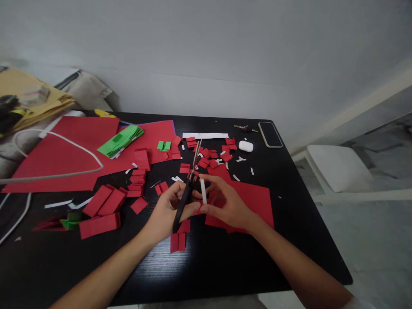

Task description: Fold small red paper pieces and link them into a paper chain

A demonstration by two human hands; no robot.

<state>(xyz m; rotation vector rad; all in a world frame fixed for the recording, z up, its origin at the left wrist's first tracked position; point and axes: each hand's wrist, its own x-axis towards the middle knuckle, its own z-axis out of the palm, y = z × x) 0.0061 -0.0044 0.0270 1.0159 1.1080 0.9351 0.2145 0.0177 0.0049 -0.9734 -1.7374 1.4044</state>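
In the middle of the head view, my left hand (165, 210) holds a pair of scissors (185, 201) with black handles, the blades pointing away from me. Its thumb reaches toward my right hand, and a small red folded paper (197, 211) shows beneath the fingertips; whether the thumb grips it I cannot tell. My right hand (230, 204) is closed in a pinch on a narrow white strip (203, 191), held upright between thumb and index finger. Under the right hand lies a red paper sheet (254, 201). Red folded papers (178, 242) rest just below the left hand.
Several small red pieces (212, 163) and white scraps (240, 159) scatter beyond my hands. Green paper strips (120, 140) lie on red sheets (64, 154) at left, near a white cable (58, 175). A phone (269, 134), keys (246, 128) and a white case (246, 146) sit far right.
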